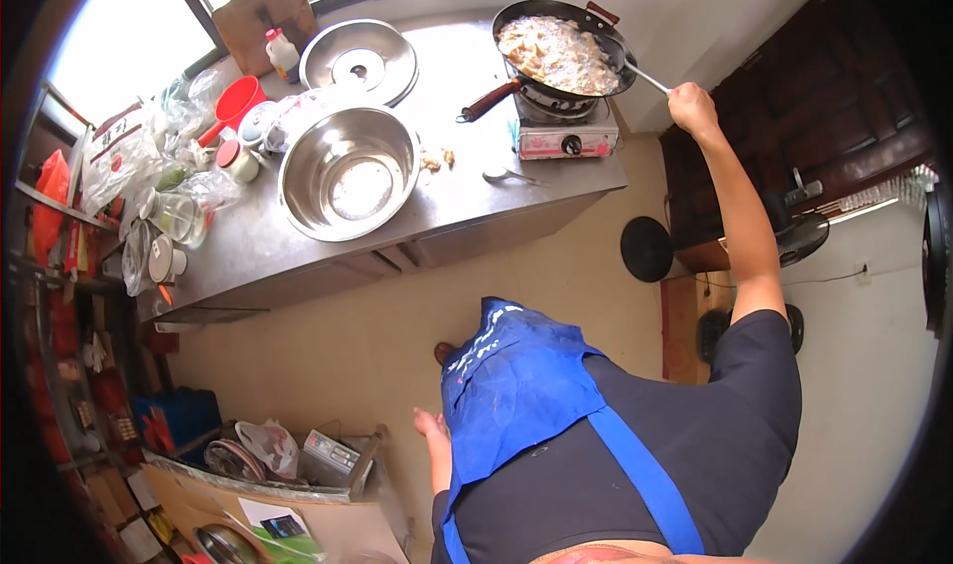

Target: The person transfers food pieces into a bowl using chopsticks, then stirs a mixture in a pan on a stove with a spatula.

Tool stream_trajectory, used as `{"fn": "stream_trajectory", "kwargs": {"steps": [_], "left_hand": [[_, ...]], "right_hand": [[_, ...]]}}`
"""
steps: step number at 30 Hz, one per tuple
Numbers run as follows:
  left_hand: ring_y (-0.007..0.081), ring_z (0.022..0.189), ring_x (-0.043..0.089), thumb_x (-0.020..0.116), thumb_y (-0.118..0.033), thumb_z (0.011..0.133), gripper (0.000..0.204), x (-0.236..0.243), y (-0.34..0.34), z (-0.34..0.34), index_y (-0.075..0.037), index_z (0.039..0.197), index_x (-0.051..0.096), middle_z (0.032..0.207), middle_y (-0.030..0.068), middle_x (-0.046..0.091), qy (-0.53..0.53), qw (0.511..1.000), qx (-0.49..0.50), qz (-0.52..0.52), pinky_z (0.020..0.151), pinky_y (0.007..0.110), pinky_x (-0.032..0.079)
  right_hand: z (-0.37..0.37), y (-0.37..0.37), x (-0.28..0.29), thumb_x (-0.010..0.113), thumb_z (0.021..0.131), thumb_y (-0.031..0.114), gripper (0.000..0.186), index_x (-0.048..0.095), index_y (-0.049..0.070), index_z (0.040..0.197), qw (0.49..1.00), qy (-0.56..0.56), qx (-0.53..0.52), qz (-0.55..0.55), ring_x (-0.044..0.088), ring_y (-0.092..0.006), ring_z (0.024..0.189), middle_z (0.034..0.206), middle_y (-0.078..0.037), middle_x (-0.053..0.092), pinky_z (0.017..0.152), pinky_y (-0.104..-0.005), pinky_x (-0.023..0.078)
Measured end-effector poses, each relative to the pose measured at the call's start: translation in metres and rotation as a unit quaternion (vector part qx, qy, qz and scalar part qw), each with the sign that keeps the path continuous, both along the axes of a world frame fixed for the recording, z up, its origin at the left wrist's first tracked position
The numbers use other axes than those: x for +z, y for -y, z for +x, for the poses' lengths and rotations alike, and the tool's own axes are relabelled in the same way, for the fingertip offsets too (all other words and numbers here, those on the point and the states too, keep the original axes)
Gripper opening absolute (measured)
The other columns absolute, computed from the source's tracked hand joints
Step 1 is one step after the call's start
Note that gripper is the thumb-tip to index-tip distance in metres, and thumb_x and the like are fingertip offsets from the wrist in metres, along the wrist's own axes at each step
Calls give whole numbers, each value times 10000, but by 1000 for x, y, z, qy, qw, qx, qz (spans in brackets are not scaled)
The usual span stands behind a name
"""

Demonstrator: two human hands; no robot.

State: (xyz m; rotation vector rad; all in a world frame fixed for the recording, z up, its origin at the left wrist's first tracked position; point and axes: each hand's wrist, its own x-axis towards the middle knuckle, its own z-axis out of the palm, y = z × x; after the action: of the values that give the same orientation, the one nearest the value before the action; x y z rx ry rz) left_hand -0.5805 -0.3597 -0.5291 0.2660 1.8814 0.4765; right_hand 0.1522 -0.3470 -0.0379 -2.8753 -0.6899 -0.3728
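Note:
My right hand [693,109] is closed around the pale metal handle [647,75] of a long cooking utensil. Its far end goes into a black wok [608,40], where food hides its shape. Bubbling, light brown chunks of food [556,56] fill the wok. The wok sits on a portable gas stove [568,143] at the counter's right end, its wooden handle [493,97] jutting toward me on the left. Down beside my blue apron [526,365], my left hand [429,423] hangs with its fingers loosely apart, touching nothing I can make out.
On the metal counter [457,202] stand a large steel basin [349,172], stacked steel bowls [382,43] and a spoon [506,175]. Jars, bags and a red scoop [238,97] crowd its left end. A low cabinet [288,499] with a scale [330,453] is behind my left side.

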Motion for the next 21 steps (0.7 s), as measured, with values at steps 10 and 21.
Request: {"fn": "stream_trajectory", "kwargs": {"steps": [10,21], "left_hand": [[403,1053,603,442,-475,974,634,5,18,9,124,966,653,1038,257,670,-139,988,-66,7,957,447,439],[192,583,423,449,-359,1010,361,6,8,-3,-26,873,482,744,80,459,-37,999,28,14,504,349,443]], "right_hand": [[-14,-8,-20,544,979,251,278,614,-1,886,857,-456,-23,241,317,-78,413,621,2,449,367,-271,238],[-73,-38,-34,515,945,271,350,543,73,659,929,-293,36,223,413,-126,389,521,-3,450,357,-351,283]]}}
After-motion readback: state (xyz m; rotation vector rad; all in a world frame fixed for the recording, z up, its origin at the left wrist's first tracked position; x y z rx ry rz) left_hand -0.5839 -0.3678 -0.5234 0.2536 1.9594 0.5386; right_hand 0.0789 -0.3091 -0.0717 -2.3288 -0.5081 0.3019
